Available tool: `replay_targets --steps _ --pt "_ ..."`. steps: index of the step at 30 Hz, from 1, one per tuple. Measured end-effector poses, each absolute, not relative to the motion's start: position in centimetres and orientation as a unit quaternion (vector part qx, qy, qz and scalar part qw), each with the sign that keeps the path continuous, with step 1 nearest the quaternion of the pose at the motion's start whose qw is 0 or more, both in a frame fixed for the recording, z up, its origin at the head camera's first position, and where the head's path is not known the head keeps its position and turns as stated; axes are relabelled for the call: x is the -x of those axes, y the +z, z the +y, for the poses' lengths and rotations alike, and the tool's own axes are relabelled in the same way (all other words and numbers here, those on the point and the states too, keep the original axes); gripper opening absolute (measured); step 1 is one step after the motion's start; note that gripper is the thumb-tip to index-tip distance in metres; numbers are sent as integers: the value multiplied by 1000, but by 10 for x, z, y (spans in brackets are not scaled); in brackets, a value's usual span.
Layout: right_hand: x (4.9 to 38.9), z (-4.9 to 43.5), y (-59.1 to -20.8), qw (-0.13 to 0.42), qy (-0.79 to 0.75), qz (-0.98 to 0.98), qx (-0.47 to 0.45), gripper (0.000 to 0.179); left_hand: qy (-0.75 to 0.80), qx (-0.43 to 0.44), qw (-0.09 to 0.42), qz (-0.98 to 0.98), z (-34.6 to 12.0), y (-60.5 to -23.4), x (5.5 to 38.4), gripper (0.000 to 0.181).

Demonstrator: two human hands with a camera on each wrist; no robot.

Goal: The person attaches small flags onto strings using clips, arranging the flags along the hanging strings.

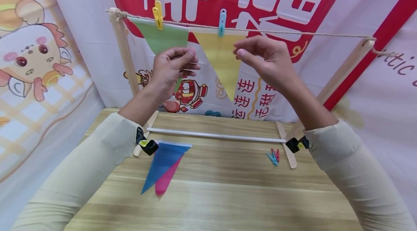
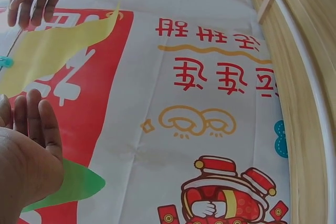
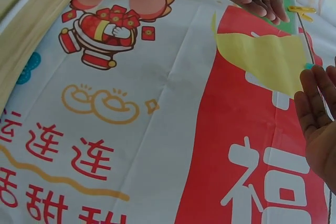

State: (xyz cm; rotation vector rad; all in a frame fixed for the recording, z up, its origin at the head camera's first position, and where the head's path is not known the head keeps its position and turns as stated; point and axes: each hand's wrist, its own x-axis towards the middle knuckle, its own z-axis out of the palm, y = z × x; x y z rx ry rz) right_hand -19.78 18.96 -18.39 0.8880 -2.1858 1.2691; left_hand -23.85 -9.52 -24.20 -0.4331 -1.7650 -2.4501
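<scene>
A green pennant (image 1: 171,37) hangs from a string (image 1: 286,32) under a yellow clothespin (image 1: 158,15). Beside it a yellow pennant (image 1: 223,57) hangs under a light-blue clothespin (image 1: 222,22). My left hand (image 1: 172,66) is in front of the green pennant and hides part of it, its fingers loosely bent with nothing between them. Near the yellow pennant's upper right edge is my right hand (image 1: 268,55), fingers relaxed and thumb apart from them. The right wrist view shows those fingers (image 3: 313,95) close beside the light-blue clothespin.
Wooden posts (image 1: 125,53) hold the string at both ends, with a white rod (image 1: 215,135) between their feet. On the wooden table (image 1: 234,194) lie a blue pennant (image 1: 164,162) over a pink one (image 1: 167,180), and two clothespins (image 1: 274,157). A printed cloth (image 1: 208,100) hangs behind.
</scene>
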Motion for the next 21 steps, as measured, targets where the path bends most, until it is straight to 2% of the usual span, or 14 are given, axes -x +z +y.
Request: replay_targets --steps 4,11,21 --pt "198 194 -189 223 455 -807 -303 30 -805 142 45 -575 -95 -243 239 19" --pt "198 198 -197 206 465 -810 -291 30 -797 133 32 -588 -97 -250 238 29" --pt "200 202 -213 194 461 -818 -285 31 -797 135 23 -589 -93 -256 235 23"
